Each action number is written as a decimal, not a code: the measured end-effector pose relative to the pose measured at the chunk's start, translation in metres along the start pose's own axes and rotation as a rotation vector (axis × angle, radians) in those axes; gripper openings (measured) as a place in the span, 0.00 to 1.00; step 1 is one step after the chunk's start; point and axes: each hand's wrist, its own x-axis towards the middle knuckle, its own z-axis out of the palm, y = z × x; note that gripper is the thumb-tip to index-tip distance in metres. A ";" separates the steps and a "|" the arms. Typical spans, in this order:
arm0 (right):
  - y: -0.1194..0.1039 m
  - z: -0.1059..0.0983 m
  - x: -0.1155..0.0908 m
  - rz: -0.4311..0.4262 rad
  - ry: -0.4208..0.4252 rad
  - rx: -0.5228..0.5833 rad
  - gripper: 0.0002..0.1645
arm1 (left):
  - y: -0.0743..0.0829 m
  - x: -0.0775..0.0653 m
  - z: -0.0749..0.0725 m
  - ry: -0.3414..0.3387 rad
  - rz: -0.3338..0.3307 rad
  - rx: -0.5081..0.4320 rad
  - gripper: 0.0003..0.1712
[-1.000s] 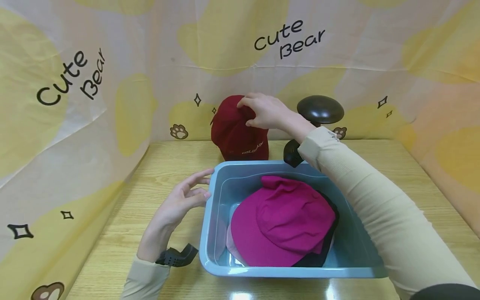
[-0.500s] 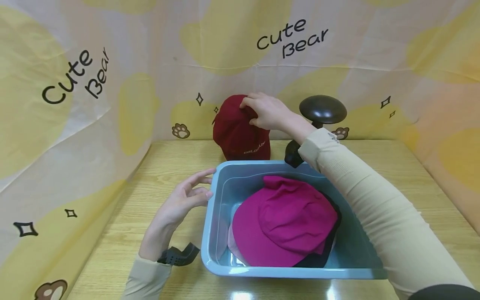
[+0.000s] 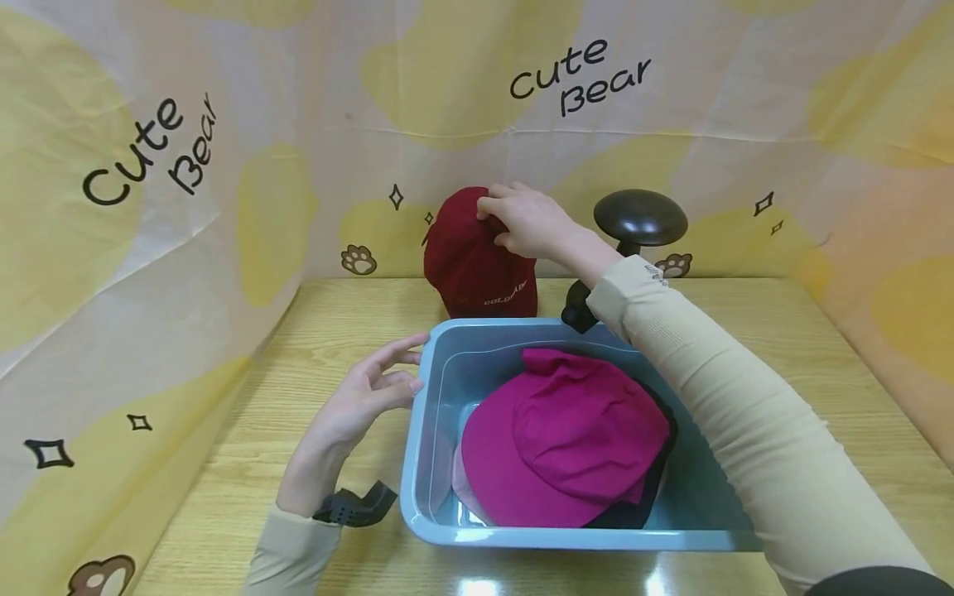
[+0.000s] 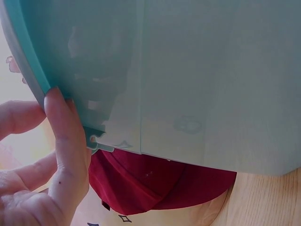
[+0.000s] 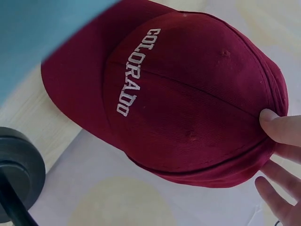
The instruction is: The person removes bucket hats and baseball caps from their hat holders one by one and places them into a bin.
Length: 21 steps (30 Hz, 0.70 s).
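Observation:
A dark red baseball cap (image 3: 477, 257) with "COLORADO" lettering stands behind the bin. My right hand (image 3: 529, 219) pinches it at the crown, thumb on the near side in the right wrist view, where the cap (image 5: 183, 94) shows with its brim pointing left. My left hand (image 3: 365, 397) touches the left rim of a light blue plastic bin (image 3: 581, 540) with thumb and fingertips, fingers fairly straight. In the left wrist view, fingers (image 4: 63, 136) rest against the bin's outer wall below the rim. Inside the bin lies a magenta cap (image 3: 574, 447) on top of a black cap (image 3: 633, 509) and something pale pink.
A black round-topped stand (image 3: 641, 217) rises behind the bin, partly hidden by the right sleeve (image 3: 708, 372). Everything rests on a wooden table (image 3: 335, 319). A patterned cloth (image 3: 447, 74) hangs behind and at both sides.
Nearly still: the right hand keeps its pinch on the red cap and the left stays at the bin's rim. The view shifted slightly.

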 end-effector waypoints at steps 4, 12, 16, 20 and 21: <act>-0.001 -0.001 0.000 -0.017 0.002 -0.027 0.17 | 0.000 0.000 0.000 -0.001 0.001 -0.002 0.35; 0.001 -0.001 -0.002 -0.038 0.010 -0.044 0.15 | 0.000 0.000 0.000 -0.003 0.000 0.007 0.35; 0.000 -0.003 -0.002 -0.047 0.017 -0.047 0.14 | -0.002 0.000 0.000 -0.012 0.014 0.020 0.35; -0.001 -0.004 -0.003 -0.038 0.024 -0.051 0.14 | -0.003 0.000 -0.001 -0.019 0.026 0.022 0.35; -0.002 -0.005 -0.003 -0.035 0.026 -0.053 0.14 | -0.003 0.000 -0.001 -0.017 0.027 0.022 0.35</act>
